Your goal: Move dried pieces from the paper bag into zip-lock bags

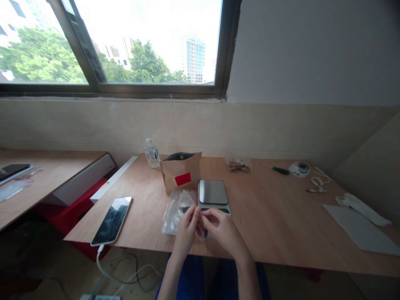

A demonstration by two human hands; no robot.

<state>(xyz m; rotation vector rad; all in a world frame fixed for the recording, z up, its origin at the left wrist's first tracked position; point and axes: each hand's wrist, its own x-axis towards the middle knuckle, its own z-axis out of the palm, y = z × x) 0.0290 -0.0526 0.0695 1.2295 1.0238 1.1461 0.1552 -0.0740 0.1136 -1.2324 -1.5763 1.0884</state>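
My left hand (189, 219) and my right hand (215, 223) meet at the table's front edge, fingertips pinched together. Between them seems to be a piece of thin clear plastic, likely a small bag, mostly hidden by the fingers. Just beyond my hands lies a digital scale (213, 192) with a bare metal plate; its dark front panel is partly covered by my right hand. A stack of clear plastic bags (173, 214) lies left of the scale. Behind the bags stands an open brown paper pouch (173, 177) with a red label, dark contents just visible inside.
A phone (112, 221) with a white cable lies at the left edge. A water bottle (152, 154) stands behind. Farther right are a bag of brown pieces (239, 166), a green screwdriver (280, 170), a white dome camera (299, 169) and a paper sheet (359, 229).
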